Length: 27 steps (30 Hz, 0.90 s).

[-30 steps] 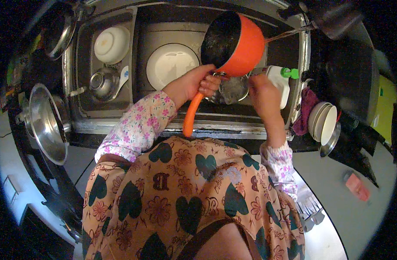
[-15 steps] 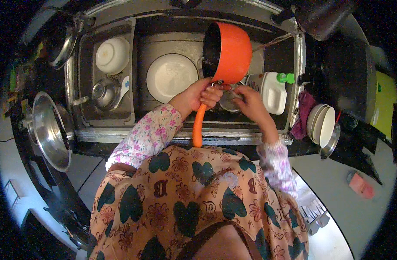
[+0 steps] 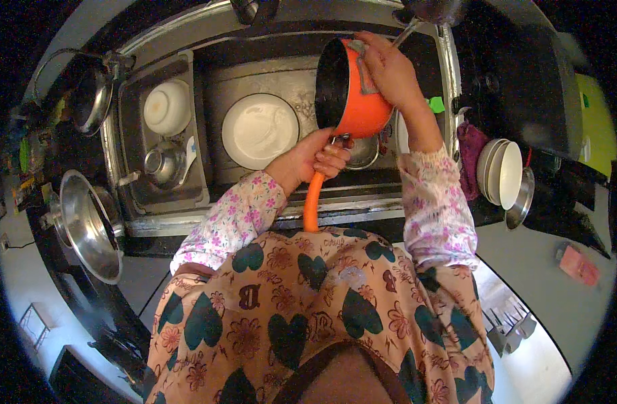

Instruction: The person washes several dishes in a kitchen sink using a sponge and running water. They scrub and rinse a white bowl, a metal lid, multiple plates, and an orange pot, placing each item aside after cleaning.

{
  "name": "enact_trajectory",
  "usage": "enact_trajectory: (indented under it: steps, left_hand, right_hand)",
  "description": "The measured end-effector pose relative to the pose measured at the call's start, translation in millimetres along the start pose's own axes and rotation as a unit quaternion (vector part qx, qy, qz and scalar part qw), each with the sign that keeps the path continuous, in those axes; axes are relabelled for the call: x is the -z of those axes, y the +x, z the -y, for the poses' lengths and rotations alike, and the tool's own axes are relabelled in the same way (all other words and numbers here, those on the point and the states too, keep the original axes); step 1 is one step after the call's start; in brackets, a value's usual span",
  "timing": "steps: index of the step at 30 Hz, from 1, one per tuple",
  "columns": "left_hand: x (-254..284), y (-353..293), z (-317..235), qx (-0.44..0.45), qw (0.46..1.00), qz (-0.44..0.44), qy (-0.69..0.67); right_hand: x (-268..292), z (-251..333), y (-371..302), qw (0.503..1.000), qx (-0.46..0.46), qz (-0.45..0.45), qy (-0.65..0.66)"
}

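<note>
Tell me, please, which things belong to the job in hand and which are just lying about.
In use: pan; left hand, gripping its handle; right hand, against its side.

Apparently lying about: white dish, metal bowl, stacked bowls, purple cloth, basin.

Pale grey floor point(image 3: 534, 252) right; bluish light point(image 3: 56, 306) lower left.

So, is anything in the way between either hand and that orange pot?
Just a greyish piece, its kind unclear, shows at the right hand, against the orange pot. Nothing visible blocks the left hand, which is closed around the orange handle near the pot.
</note>
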<state>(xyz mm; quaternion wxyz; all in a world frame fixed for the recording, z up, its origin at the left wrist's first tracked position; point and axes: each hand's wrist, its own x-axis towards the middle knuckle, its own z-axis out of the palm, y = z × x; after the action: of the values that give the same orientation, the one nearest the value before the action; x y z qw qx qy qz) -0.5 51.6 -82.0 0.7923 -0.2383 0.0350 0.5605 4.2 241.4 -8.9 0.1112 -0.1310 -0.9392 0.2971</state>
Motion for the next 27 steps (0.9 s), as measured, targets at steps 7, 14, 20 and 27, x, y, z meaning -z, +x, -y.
enact_trajectory:
  steps: [7, 14, 20, 27]
  left_hand:
    - [1, -1, 2, -0.062, 0.989, -0.134, -0.031]
    - [-4, -17, -5, -0.008, 0.987, -0.102, 0.126]
    - [13, -26, 3, 0.033, 0.986, -0.027, 0.159]
    - [18, -26, -4, -0.009, 0.988, 0.094, 0.124]
  right_hand:
    - [-20, 38, -74, 0.969, 0.204, -0.074, -0.12]
    - [17, 22, 16, 0.995, 0.066, 0.006, -0.078]
    - [18, -30, 53, 0.9, -0.184, 0.267, 0.291]
    - [-61, 5, -69, 0.614, -0.395, -0.102, 0.675]
